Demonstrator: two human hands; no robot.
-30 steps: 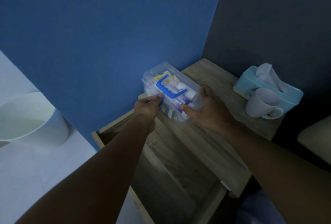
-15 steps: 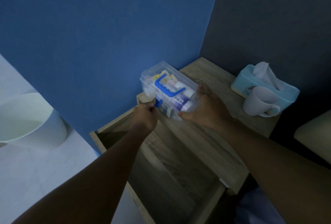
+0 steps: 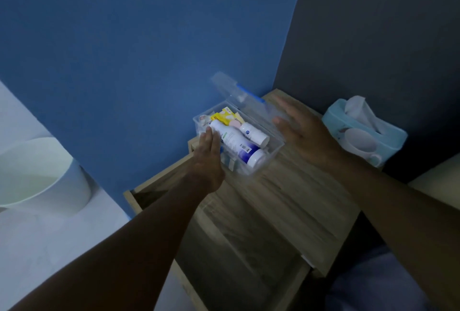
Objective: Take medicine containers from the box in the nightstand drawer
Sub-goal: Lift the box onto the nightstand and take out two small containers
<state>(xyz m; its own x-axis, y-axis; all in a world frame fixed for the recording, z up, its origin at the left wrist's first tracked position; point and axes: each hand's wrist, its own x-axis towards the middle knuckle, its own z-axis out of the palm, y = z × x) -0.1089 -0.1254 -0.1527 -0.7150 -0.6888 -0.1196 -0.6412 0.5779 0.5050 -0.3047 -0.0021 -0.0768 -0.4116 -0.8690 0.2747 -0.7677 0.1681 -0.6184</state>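
Observation:
A clear plastic box stands on the wooden nightstand top, near its back left corner. Its lid, with a blue handle, is swung up and back. Inside lie a large white bottle with a blue end, a smaller white bottle and a yellow packet. My left hand rests flat against the box's left side, its fingertips touching the large bottle. My right hand hovers spread just right of the box, holding nothing.
The nightstand drawer is pulled out toward me below the box. A light blue tissue box and a white mug stand at the right on the top. A white bin sits on the floor at left.
The box's lid has swung from closed to open. My left hand has left the front latch for the box's left side, and my right hand has let go and spread open.

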